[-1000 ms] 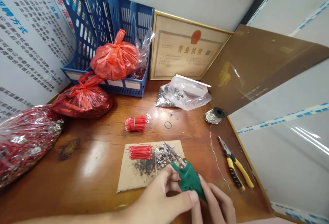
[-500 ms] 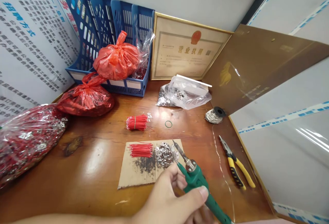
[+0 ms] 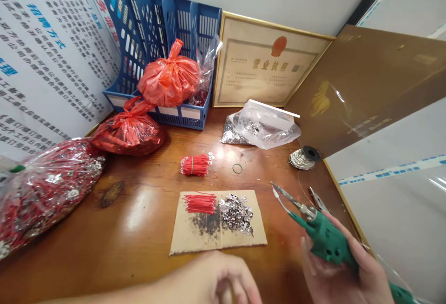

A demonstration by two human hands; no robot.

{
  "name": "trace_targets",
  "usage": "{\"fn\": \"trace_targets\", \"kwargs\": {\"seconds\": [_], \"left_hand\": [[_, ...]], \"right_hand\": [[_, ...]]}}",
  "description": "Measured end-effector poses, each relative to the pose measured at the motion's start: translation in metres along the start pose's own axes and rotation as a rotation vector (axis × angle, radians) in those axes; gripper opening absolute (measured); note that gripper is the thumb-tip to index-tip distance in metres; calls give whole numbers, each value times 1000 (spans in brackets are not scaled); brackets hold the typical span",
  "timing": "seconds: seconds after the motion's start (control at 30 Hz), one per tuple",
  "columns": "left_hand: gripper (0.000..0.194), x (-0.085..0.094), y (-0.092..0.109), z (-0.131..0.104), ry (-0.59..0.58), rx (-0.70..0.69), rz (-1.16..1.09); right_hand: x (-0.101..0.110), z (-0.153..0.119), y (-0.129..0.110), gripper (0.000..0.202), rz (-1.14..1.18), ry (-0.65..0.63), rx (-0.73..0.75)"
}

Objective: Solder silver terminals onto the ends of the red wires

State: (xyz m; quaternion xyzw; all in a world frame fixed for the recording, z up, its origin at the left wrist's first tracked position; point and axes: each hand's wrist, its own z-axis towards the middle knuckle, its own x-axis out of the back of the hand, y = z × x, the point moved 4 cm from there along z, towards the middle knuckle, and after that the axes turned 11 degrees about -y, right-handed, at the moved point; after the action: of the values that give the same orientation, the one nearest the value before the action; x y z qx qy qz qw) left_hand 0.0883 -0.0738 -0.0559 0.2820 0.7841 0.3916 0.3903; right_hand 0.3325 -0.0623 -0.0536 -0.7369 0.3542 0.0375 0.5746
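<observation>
One green soldering tool (image 3: 329, 241) is grasped in the right hand (image 3: 351, 276), its tip pointing up and to the left, above the counter (image 3: 139, 253) and right of the cardboard (image 3: 198, 243); the left hand (image 3: 226, 278) is at the bottom edge, just in front of the cardboard, its fingers loosely curled and partly out of view, so whether it grasps anything I cannot tell.

On the cardboard lie a row of loose red wires (image 3: 200, 203) and, to their right, a heap of small metal pieces (image 3: 237, 213); a dark smudge (image 3: 205, 225) marks the surface between and below them; behind the cardboard sit a banded bundle of red wires (image 3: 195, 165) and a green rubber band (image 3: 237, 168).

Farther back, a clear bag (image 3: 268, 129) with metal pieces rests before a framed certificate (image 3: 268, 67); a spool of silvery wire (image 3: 302, 158) sits to its right, with pliers (image 3: 317, 199) partly hidden behind the right hand; red bags (image 3: 128, 132) and a blue file rack (image 3: 181, 115) stand at the back left, a large clear bag of red wires (image 3: 49, 192) nearer.
</observation>
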Motion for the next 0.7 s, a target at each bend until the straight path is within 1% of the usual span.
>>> {"fn": "trace_targets", "kwargs": {"seconds": [0.03,0.07,0.1,0.13,0.17,0.2,0.27,0.3,0.33,0.4,0.5,0.6,0.7], "left_hand": [[30,10,8,-13,124,-66,183],[22,20,17,-24,243,-121,379],[15,27,25,-34,344,-188,576],[8,33,32,-41,421,-265,745],[5,36,34,-43,438,-322,900],[7,38,34,-43,449,-374,1046],[16,38,26,-38,420,-464,1298],[19,38,21,-35,407,-498,1390],[22,39,16,-33,400,-525,1455],[24,40,11,-31,415,-565,1512],[27,43,14,-36,445,-590,1522],[27,45,24,-42,469,-547,1482],[21,49,32,-41,559,-468,1420]], "right_hand": [[-1,7,-4,48,-59,-22,40],[-2,13,-6,49,-113,-56,63],[-5,18,-5,49,-157,-100,67],[-7,24,-2,47,-188,-142,56],[-9,28,2,44,-208,-175,39],[-10,31,6,42,-219,-195,24],[-11,34,12,41,-226,-218,9],[-11,34,14,41,-227,-226,4],[-11,33,15,41,-226,-232,-2],[-9,30,16,39,-224,-236,-17],[-6,29,17,38,-229,-227,-32],[1,32,18,39,-243,-213,-28],[8,35,19,40,-248,-204,-37]]}}
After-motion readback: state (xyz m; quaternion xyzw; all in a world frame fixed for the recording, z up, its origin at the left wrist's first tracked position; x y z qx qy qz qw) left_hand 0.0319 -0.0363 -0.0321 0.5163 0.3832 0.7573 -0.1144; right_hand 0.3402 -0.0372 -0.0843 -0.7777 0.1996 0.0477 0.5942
